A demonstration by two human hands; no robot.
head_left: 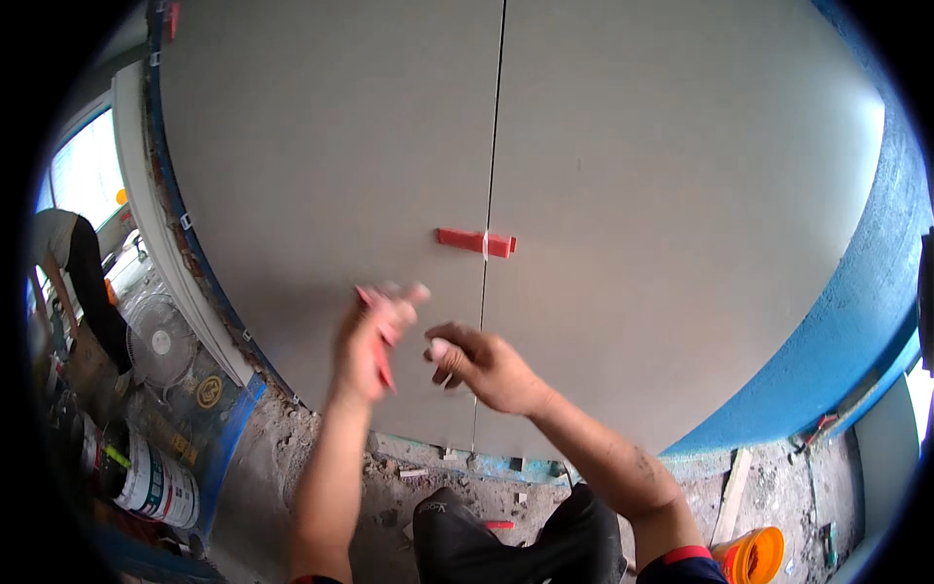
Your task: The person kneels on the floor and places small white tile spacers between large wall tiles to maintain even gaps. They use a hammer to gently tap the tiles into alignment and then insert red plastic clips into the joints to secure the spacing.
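At eight o'clock, here's the left hand (362, 343), blurred, clamped on a red wedge (382, 366): light, stiff plastic, I'd judge, a bit slick, best gripped by its broad end. Twelve o'clock, a second wedge (461, 239) lies across the joint (494, 146). Down at six, the right hand (494, 373) curls, fingers near thumb; whether it's pinching anything, can't tell.

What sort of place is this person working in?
Probably a room being built or renovated: large grey panels meet at a seam crossed by a red wedge, rubble litters the floor below, and a white bucket sits off to the left.
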